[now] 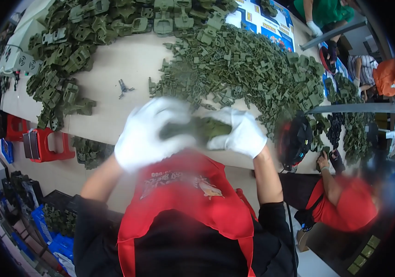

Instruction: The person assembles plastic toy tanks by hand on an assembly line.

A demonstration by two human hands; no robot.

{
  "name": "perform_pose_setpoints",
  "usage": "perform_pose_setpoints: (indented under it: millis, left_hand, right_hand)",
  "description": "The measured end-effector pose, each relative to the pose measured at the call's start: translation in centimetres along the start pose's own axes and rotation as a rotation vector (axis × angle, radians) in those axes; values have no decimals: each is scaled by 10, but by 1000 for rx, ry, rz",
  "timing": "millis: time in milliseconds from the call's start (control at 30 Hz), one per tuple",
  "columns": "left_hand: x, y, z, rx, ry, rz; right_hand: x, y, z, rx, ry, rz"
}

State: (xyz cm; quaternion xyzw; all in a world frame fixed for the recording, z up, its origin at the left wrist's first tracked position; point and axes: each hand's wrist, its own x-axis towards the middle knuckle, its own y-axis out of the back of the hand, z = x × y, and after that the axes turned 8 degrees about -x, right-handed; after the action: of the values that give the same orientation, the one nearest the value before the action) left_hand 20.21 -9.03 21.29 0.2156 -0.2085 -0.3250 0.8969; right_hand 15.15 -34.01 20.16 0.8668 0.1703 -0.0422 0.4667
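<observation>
My left hand (149, 134), in a white glove, is smeared by motion. Its fingers and thumb curl around a blurred dark green shape at the left end of an olive-green moulded plastic part (213, 128). The part's right end is pinched between the fingers and thumb of my gloved right hand (243, 134). Both hands are over the table's near edge, in front of my red apron (179, 184). Blur hides the part's details, and I cannot tell whether it is one piece or two. Beyond the hands lies a wide heap of small green plastic parts (220, 64).
Larger green parts are piled at the left (63, 69) and far side of the pale table (110, 69). A small grey piece (124, 87) lies alone. A red stool (54, 145) stands at the left, a black-and-red fan-like device (295, 141) at the right. Co-workers (345, 203) are nearby.
</observation>
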Motion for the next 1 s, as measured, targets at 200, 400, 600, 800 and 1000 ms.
perform_pose_setpoints:
  millis: [200, 400, 600, 800, 1000]
  left_hand:
    - [-5, -42, -21, -475, 538, -400]
    - [-30, -63, -12, -416, 542, -146]
    - [-30, -62, -16, -556, 616, -121]
    - [-25, -43, -27, -502, 688, -280]
    - [-60, -51, -52, -1299, 813, 167]
  right_hand:
    - [-11, -34, 14, 520, 17, 25]
    - [-27, -52, 2, 897, -149, 16]
    - [-23, -56, -19, 933, -323, 93]
    - [-20, -63, 6, 1094, -269, 123]
    - [-35, -66, 37, 1237, -285, 396]
